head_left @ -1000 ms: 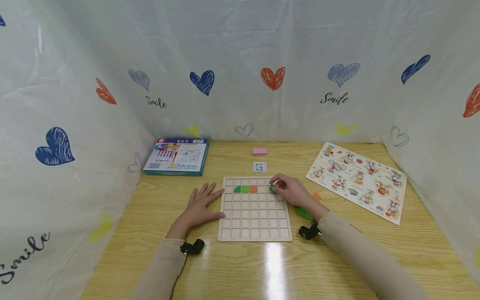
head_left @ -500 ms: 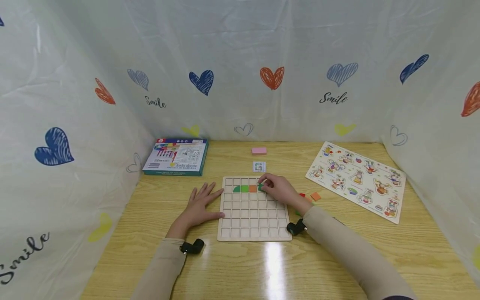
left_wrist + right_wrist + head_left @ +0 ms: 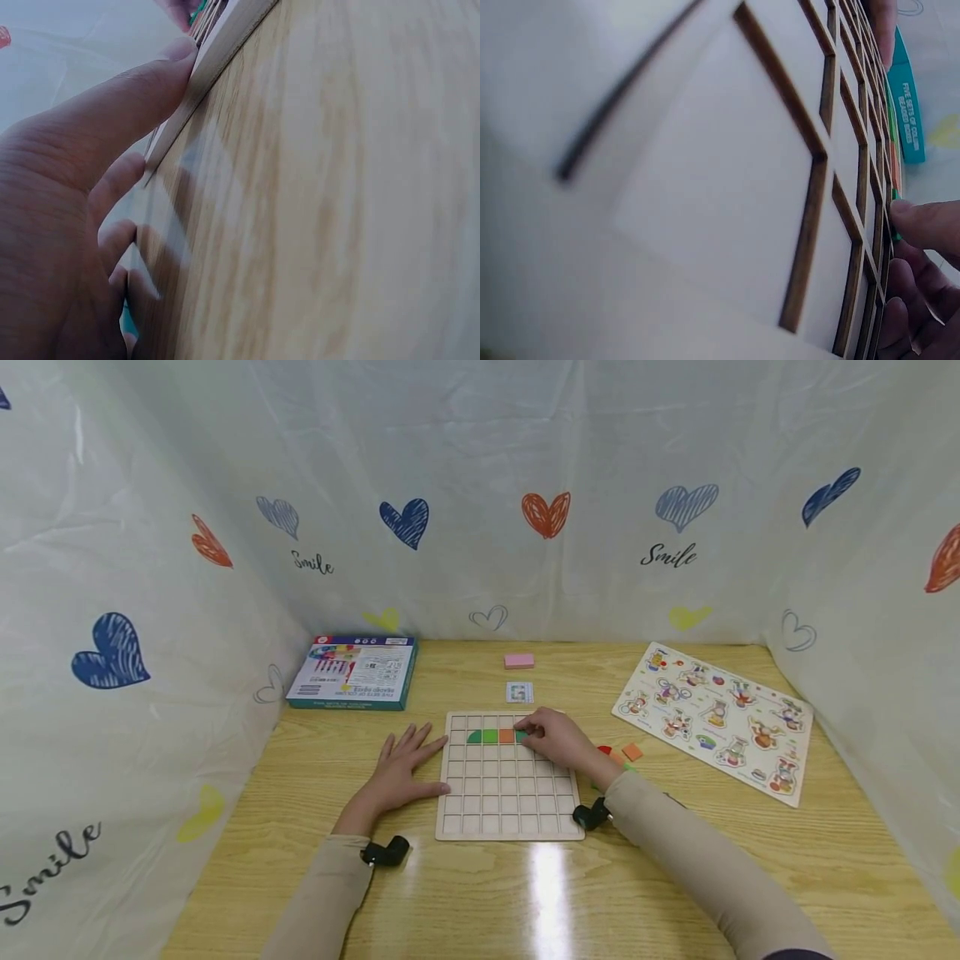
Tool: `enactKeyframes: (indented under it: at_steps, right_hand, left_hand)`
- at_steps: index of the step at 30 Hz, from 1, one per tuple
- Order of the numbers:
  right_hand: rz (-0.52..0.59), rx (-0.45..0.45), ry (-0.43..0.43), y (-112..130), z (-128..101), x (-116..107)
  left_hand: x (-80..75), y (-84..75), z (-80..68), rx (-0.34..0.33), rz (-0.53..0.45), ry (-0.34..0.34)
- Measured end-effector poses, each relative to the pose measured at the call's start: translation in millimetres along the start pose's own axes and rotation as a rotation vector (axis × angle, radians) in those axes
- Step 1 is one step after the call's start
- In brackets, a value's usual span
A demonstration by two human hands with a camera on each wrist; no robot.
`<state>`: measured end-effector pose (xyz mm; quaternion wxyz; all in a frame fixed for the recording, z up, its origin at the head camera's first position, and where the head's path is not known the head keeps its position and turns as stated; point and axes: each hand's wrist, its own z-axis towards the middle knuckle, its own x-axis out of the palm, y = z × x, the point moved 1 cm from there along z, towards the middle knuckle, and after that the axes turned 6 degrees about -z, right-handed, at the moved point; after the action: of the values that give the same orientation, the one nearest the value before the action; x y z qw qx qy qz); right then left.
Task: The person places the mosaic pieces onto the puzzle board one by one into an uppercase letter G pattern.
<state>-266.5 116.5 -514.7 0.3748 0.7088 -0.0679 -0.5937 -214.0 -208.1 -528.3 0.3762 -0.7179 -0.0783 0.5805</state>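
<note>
A pale wooden grid board (image 3: 510,802) lies flat on the table. Its second row holds a green quarter-round tile (image 3: 474,737), a green square (image 3: 490,737) and an orange square (image 3: 506,737). My right hand (image 3: 531,732) rests over the board's top right and pinches a small green piece (image 3: 520,736), which sits in the cell just right of the orange square. In the right wrist view the fingertips (image 3: 922,225) touch that piece at the grid board (image 3: 727,187). My left hand (image 3: 401,768) lies flat on the table, and its thumb (image 3: 135,97) presses the board's left edge (image 3: 225,37).
Loose red (image 3: 604,749) and orange (image 3: 632,752) pieces lie right of the board. An animal peg puzzle (image 3: 716,718) sits at far right, a teal box (image 3: 352,672) at back left, and a pink block (image 3: 519,661) and a small card (image 3: 519,692) behind the board. Heart-print curtains enclose the table.
My right hand carried the green piece leftward along the second row and set it down beside the orange square. The left hand stayed where it was.
</note>
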Motion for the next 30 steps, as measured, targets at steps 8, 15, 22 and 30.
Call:
enactKeyframes:
  at_steps: [8, 15, 22, 30]
  right_hand:
    - [-0.002, -0.004, 0.004, -1, -1, -1]
    - [-0.005, -0.007, 0.004, -2, -1, -1]
    - [0.022, -0.006, 0.009, -1, -2, -2]
    - [0.061, -0.01, -0.013, -8, -15, -14]
  left_hand:
    - [-0.2, -1.4, 0.2, 0.001, -0.006, -0.002]
    - [0.6, -1.2, 0.7, -0.006, -0.006, -0.001]
    - [0.7, -1.6, -0.2, -0.003, -0.001, -0.003]
    - [0.6, -1.2, -0.4, 0.003, 0.005, -0.005]
